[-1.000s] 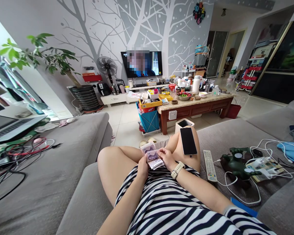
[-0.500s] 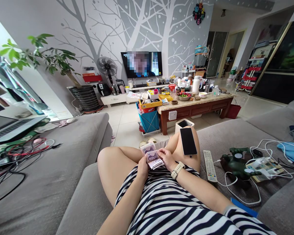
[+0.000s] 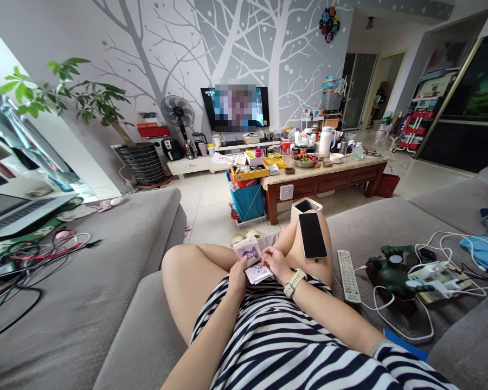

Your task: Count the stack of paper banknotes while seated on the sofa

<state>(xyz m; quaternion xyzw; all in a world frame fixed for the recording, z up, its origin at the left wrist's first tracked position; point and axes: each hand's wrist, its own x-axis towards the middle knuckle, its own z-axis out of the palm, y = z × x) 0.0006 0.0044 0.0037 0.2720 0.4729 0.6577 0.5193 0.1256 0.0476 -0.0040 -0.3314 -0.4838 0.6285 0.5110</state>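
A stack of purple banknotes marked with a 5 is held over my lap, bent in the middle so part stands up and part folds down toward me. My left hand is closed around the left side of the stack, thumb on top. At the right edge, my right hand has its thumb and fingertips pinched together against the banknotes; the fingers partly hide what is between them. A beige-strapped watch is on the right wrist. A black-screened phone rests on my right thigh.
On the sofa to the right lie a remote control, a dark green figure and a power strip with white cables. Tangled cables and a laptop are on the left. Ahead stand a bin and a cluttered coffee table.
The banknote my right fingers held across the middle of the stack has come down onto the lower folded part. More of the upper note's face now shows. My left hand has barely moved.
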